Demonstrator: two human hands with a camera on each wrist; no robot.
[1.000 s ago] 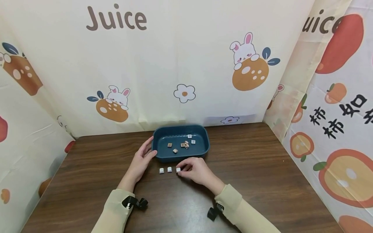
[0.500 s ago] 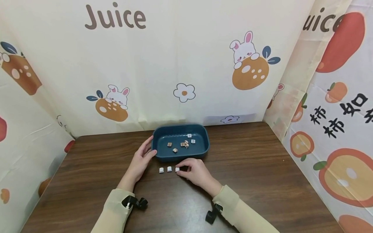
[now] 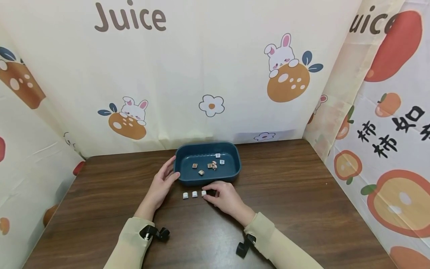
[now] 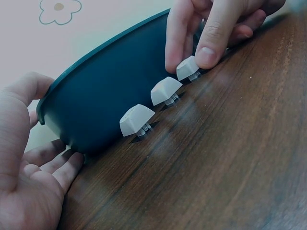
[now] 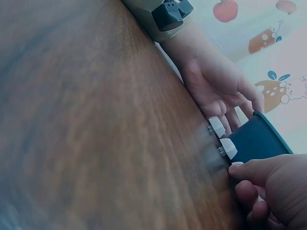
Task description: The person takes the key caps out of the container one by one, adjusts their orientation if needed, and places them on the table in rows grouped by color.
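- Here's the tabletop (image 3: 302, 186): dark brown wood grain, streaked lengthwise, a pale sheen toward the front, and its far edge running up to the backdrop (image 3: 178, 67).
- That backdrop is cream cloth, with "Juice" lettering (image 3: 131, 16) up high, rabbits peeking over oranges, and a flower print (image 3: 211, 105) near the middle.
- Out to the right, a side cloth (image 3: 349, 194) shows big red-and-orange fruit and black characters; to the left, another printed cloth (image 3: 30, 149) closes off that side.
- Centre stage, near the back edge, sits the blue tray (image 3: 191, 182), small tan pieces (image 3: 195, 166) and two white pieces (image 3: 222, 162) scattered inside.
- Just in front, three on the wood! Two white keycaps (image 3: 195, 194) stand in a row on short stems, with the end keycap (image 3: 203, 193) at the right.
- The right hand (image 3: 228, 198) has that one, fingers pinching it.
- And the left hand (image 3: 160, 186)? Fingers loosely spread, touching the tray's left end.
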